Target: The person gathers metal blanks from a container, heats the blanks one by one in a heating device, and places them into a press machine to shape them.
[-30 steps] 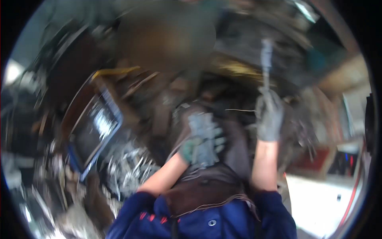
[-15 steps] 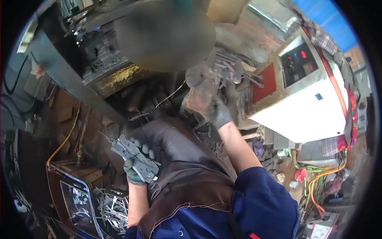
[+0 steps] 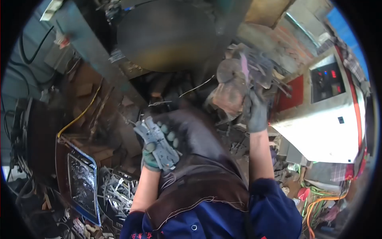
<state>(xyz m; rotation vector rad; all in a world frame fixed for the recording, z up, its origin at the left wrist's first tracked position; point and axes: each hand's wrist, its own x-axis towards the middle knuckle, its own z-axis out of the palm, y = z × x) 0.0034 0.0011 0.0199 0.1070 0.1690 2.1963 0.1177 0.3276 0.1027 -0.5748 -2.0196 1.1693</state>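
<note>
My left hand (image 3: 150, 156), in a grey-green glove, is closed round a small stack of flat grey metal pieces (image 3: 157, 143) with holes in them, held over the dark apron on my lap. On the right, my gloved right hand (image 3: 258, 113) reaches forward beside a brick-like block (image 3: 229, 97). From its fingers a narrow strip with a pinkish tint (image 3: 244, 65) points away from me. That strip is blurred, so its exact kind is unclear. A round grey disc (image 3: 230, 71) sits just left of it, and several dark metal bars (image 3: 268, 71) lie behind.
A white cabinet with a control panel (image 3: 328, 79) stands close to my right arm. At the lower left, a container of metal scraps (image 3: 117, 189) stands beside a blue-edged frame (image 3: 96, 191). A steel post (image 3: 95, 51) rises at the left. Orange and green cables (image 3: 314, 207) lie at the lower right.
The view has swung, shifting the scene right and down. My right hand, blurred before, now shows more clearly with the pinkish strip at its fingers. My left hand keeps the stack.
</note>
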